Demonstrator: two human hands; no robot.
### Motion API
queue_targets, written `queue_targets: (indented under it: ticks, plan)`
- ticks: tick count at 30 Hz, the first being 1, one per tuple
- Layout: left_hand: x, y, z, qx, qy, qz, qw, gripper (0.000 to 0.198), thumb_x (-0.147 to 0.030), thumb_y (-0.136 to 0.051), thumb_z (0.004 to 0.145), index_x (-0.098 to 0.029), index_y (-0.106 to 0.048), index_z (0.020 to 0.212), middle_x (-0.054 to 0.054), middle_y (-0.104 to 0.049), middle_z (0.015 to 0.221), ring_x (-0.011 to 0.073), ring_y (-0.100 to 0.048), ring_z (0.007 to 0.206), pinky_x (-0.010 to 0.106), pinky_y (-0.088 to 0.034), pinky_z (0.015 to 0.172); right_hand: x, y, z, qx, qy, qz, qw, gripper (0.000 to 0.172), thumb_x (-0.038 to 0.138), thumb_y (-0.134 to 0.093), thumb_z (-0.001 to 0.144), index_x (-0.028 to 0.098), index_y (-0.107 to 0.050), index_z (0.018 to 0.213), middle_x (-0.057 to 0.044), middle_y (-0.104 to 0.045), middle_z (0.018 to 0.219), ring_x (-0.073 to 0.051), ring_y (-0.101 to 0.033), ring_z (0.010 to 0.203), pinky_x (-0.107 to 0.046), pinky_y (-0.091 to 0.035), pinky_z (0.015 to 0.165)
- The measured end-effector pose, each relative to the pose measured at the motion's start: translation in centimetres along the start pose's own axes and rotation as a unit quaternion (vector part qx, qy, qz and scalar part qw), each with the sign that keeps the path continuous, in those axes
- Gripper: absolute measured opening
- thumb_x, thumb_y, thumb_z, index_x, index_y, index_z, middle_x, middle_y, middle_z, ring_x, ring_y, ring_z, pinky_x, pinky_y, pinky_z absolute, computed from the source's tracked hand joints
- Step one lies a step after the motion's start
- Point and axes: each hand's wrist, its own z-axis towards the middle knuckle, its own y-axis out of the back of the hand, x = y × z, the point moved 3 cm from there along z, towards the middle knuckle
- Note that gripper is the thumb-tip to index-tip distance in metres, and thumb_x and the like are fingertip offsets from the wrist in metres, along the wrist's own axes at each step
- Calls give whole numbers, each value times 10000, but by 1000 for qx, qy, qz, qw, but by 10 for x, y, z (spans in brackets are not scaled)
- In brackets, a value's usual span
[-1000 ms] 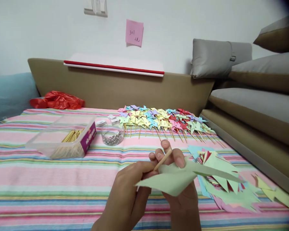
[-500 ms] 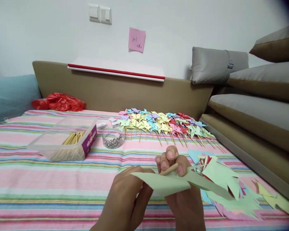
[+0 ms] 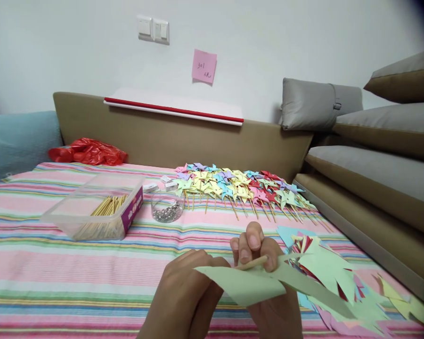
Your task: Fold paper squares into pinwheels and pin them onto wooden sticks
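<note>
My left hand (image 3: pixel 187 289) is closed on a thin wooden stick (image 3: pixel 250 263), whose near part is hidden behind my fingers and the paper. A light green paper pinwheel (image 3: pixel 240 285), cut and partly curled, lies across both hands. My right hand (image 3: pixel 266 263) is closed in a pinch on the pinwheel's middle, where the tip of the stick reaches the thumb. Just right of my hands, loose cut paper pieces (image 3: pixel 325 268) lie in a pile of green, red, blue and pink.
A clear plastic box (image 3: pixel 67 207) of wooden sticks stands at left. Beside it is a round clear tub (image 3: pixel 167 207) of small metal pieces. Several finished pinwheels (image 3: pixel 233 183) lie at the back. Stacked cushions (image 3: pixel 374 169) border the right; a red plastic bag (image 3: pixel 88 151) lies back left.
The whole view has shifted slightly, so the hands and background sit a little lower. Both hands keep their hold on the stick and green pinwheel, with only slight movement.
</note>
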Motion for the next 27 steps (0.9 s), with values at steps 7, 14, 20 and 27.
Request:
queue_targets:
  ticks: [7, 14, 20, 27]
  plan:
    - [1, 0, -2, 1, -7, 7, 1000, 176, -77, -467, 923, -236, -539, 912, -32, -617, 713, 126, -540, 602, 239, -402, 579, -2, 0, -3, -7, -7, 2, 1000, 142, 314, -804, 821, 291, -742, 695, 32, -542, 867, -78, -597, 697, -229, -519, 651]
    - [6, 7, -5, 40, 1, 25, 999, 169, -110, -473, 968, -245, -575, 969, -28, -633, 745, 130, -548, 626, 233, -406, 571, -10, 5, -3, -33, -20, -1, 999, 152, 310, -834, 789, 258, -696, 751, 23, -534, 907, -84, -576, 690, -226, -480, 628]
    - [13, 6, -6, 57, -2, 53, 997, 141, -126, -502, 965, -236, -565, 903, -25, -630, 732, 142, -596, 639, 234, -455, 601, -29, -1, -1, -95, -74, -23, 992, 212, 335, -842, 763, 225, -679, 842, 1, -596, 882, -102, -549, 685, -210, -488, 600]
    - [23, -9, -9, 40, 96, -3, 995, 102, -195, -498, 994, -238, -573, 939, -29, -657, 755, 126, -607, 627, 204, -461, 570, -41, -5, 2, -148, -90, 4, 985, 246, 364, -832, 769, 204, -677, 872, 4, -633, 775, -97, -552, 629, -200, -500, 574]
